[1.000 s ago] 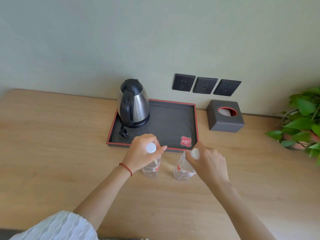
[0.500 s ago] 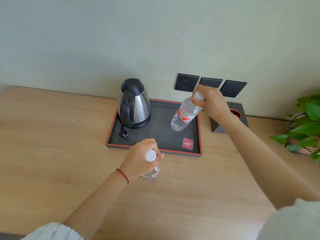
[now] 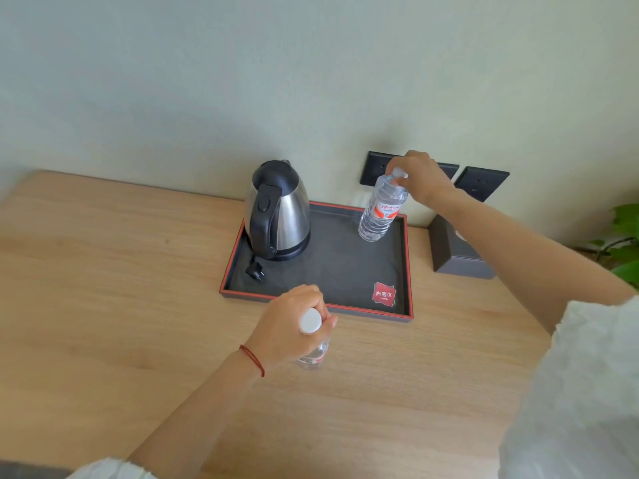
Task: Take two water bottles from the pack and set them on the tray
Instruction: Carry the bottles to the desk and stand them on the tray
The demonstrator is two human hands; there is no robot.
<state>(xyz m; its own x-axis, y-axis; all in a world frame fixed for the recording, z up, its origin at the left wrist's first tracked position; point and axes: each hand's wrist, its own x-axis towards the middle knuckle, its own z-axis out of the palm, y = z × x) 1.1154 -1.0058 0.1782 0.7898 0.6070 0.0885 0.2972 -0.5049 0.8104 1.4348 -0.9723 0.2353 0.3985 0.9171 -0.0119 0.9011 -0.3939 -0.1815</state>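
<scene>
**One bottle on the tray, one on the desk in front of it**

The tray (image 3: 408, 264), dark with a red rim, lies on the wooden desk (image 3: 103, 288) against the wall, and everything here is placed against it.

On the tray's left end stands a steel kettle (image 3: 278, 210) with a black handle and lid; its plug (image 3: 255, 272) lies on the tray floor just in front of the kettle.

Just in front of the tray's near rim, on the desk, the left hand (image 3: 288, 326) is closed from above around the neck of the near water bottle (image 3: 315, 354). The white cap shows between the fingers, and a red string circles the wrist. The bottle is upright; most of its body is hidden under the hand.

In the tray's near right corner sits a red logo patch (image 3: 384, 294).

At the tray's far right corner the far water bottle (image 3: 380, 210), clear with a red and white label, leans slightly, its base at the tray floor. The right hand (image 3: 420, 178) grips it at the cap and neck, fingers wrapped tight.

Behind the tray's right end, dark wall sockets (image 3: 481, 183) are set in the wall, partly covered by the right hand. To the right of the tray, apart from it, stands a dark tissue box (image 3: 456, 254), crossed by the right forearm. Further right, green plant leaves (image 3: 626, 243) reach in at the edge.
</scene>
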